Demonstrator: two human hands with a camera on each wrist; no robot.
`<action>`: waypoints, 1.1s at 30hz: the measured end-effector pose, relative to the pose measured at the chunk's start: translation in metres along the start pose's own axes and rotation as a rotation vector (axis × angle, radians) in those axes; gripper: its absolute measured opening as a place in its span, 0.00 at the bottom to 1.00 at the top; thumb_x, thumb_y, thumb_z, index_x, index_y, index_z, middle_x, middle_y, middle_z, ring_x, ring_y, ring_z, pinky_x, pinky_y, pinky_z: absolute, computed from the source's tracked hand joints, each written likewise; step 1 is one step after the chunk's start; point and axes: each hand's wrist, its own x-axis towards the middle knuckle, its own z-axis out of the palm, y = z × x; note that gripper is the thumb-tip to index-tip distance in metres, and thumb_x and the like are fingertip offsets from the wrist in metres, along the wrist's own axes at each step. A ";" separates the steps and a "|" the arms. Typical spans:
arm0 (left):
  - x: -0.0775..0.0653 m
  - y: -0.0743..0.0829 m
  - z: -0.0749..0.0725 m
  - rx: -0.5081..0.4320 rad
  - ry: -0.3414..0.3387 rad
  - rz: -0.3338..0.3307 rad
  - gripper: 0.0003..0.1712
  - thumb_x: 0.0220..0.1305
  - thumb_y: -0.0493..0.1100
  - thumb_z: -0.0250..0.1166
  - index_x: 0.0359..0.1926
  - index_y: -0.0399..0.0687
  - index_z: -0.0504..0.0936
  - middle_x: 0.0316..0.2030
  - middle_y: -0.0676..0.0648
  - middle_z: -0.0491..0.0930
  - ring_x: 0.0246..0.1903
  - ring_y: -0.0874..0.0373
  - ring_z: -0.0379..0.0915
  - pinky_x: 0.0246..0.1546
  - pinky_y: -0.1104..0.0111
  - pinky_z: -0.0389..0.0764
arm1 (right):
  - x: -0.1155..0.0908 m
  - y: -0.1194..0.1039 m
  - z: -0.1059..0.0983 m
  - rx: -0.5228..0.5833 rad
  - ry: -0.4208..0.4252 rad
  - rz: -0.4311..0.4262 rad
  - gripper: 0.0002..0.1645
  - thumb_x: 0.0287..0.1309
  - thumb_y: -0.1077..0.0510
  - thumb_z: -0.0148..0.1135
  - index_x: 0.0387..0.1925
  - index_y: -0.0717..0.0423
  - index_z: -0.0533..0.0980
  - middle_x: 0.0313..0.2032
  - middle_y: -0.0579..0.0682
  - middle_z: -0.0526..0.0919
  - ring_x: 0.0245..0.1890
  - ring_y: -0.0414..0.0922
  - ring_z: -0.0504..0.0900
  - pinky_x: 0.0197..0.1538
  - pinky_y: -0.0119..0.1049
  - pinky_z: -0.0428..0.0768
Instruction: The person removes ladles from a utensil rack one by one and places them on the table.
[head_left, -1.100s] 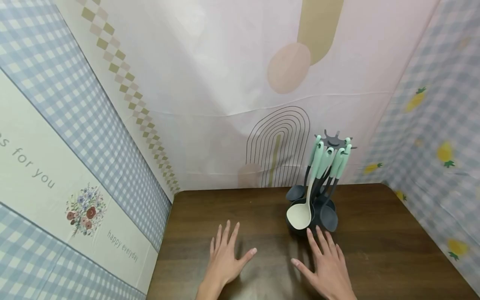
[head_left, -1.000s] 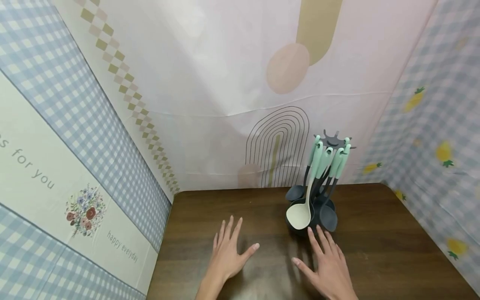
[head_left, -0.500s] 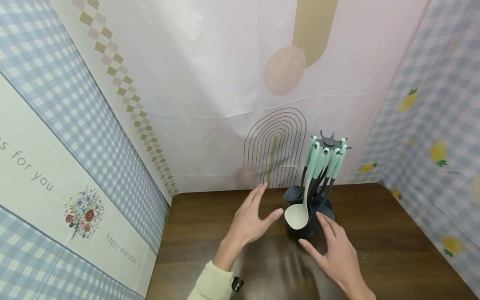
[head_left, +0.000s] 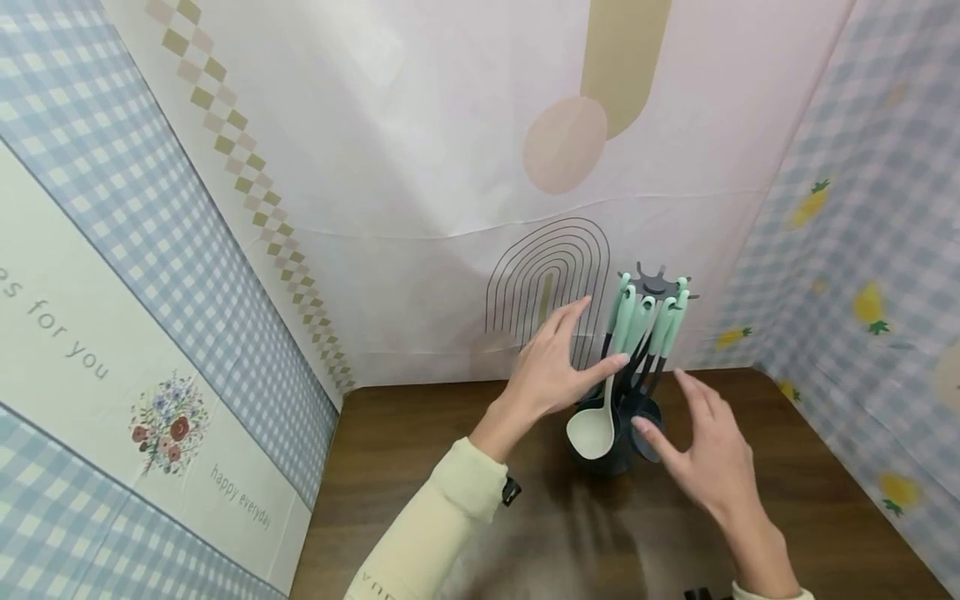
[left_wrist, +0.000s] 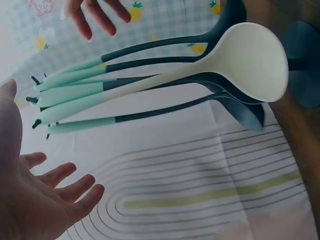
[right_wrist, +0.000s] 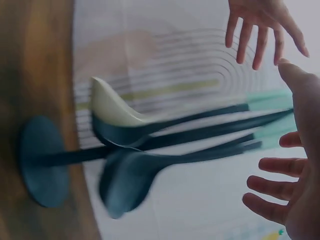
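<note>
A dark utensil stand with a hooked top stands upright on the table. Its round base shows in the right wrist view. From the hooks hang a cream ladle and several dark grey utensils, all with mint-green handles. My left hand is raised left of the handles, fingers spread; its thumb overlaps them in the head view, but the left wrist view shows a gap. My right hand is on the stand's right side, fingers apart and holding nothing. It appears clear of the utensils.
The brown wooden table ends at a patterned cloth wall just behind the stand. Blue checked cloth hangs along the left side and the right side.
Both hands have risen from low over the table and gone forward, the left also rightward, to either side of the utensil stand. The stand has not visibly moved; the head view shifted slightly.
</note>
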 end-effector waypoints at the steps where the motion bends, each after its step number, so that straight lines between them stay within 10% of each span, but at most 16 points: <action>1: 0.006 0.003 0.000 -0.002 -0.004 0.006 0.55 0.65 0.81 0.57 0.85 0.73 0.48 0.81 0.55 0.57 0.76 0.51 0.62 0.65 0.43 0.74 | 0.005 0.002 -0.004 -0.002 0.005 0.012 0.56 0.57 0.41 0.78 0.80 0.54 0.64 0.69 0.69 0.73 0.61 0.72 0.74 0.40 0.77 0.76; 8: 0.042 0.022 0.002 -0.007 -0.009 -0.001 0.59 0.64 0.79 0.62 0.86 0.72 0.44 0.82 0.55 0.54 0.78 0.53 0.58 0.69 0.47 0.72 | 0.043 0.004 -0.014 0.025 0.013 0.041 0.51 0.68 0.45 0.71 0.81 0.59 0.60 0.69 0.70 0.72 0.62 0.71 0.74 0.50 0.75 0.73; 16: 0.064 0.030 0.017 -0.231 0.007 -0.061 0.55 0.66 0.71 0.69 0.85 0.71 0.52 0.80 0.57 0.61 0.77 0.53 0.60 0.69 0.48 0.72 | 0.074 0.004 -0.007 0.091 -0.041 0.066 0.47 0.72 0.50 0.67 0.81 0.63 0.58 0.69 0.70 0.71 0.62 0.71 0.76 0.54 0.70 0.77; 33: 0.061 0.028 0.026 -0.351 0.187 0.018 0.45 0.66 0.58 0.75 0.80 0.61 0.67 0.69 0.52 0.77 0.67 0.59 0.74 0.61 0.62 0.79 | 0.094 0.015 0.047 0.241 0.009 0.195 0.34 0.73 0.52 0.65 0.71 0.63 0.65 0.41 0.64 0.81 0.40 0.64 0.82 0.43 0.58 0.76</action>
